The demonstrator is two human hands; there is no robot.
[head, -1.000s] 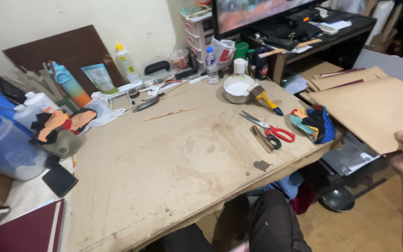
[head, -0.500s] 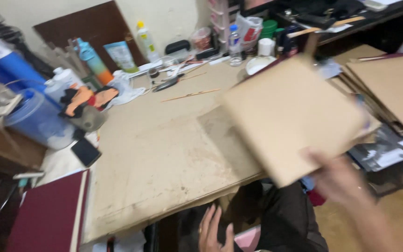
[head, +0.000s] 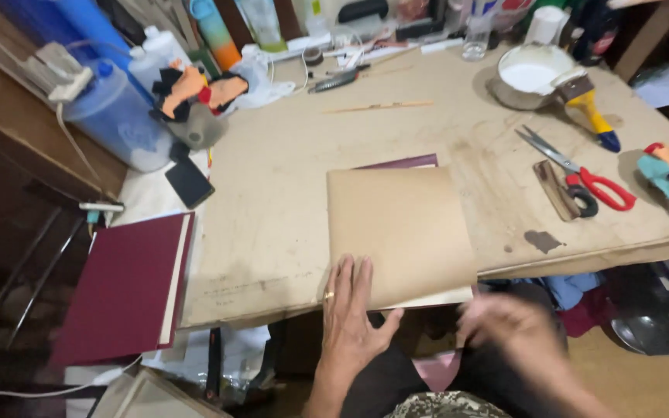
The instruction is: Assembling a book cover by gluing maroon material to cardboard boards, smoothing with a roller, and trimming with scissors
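A brown cardboard sheet lies flat on the paper-covered table, over a maroon cover whose corner shows at its far edge. My left hand rests flat, fingers spread, on the sheet's near left corner; a ring is on one finger. My right hand is blurred just below the table's front edge, near the sheet's right corner, and holds nothing that I can see.
A maroon book lies at the left. Red-handled scissors, a yellow-handled brush and a white bowl are at the right. A phone, a blue water jug and bottles stand at the back left.
The cardboard sheet, held in the air by my right hand half a second ago, now lies on the table. My left hand has come up onto it; my right hand has let go.
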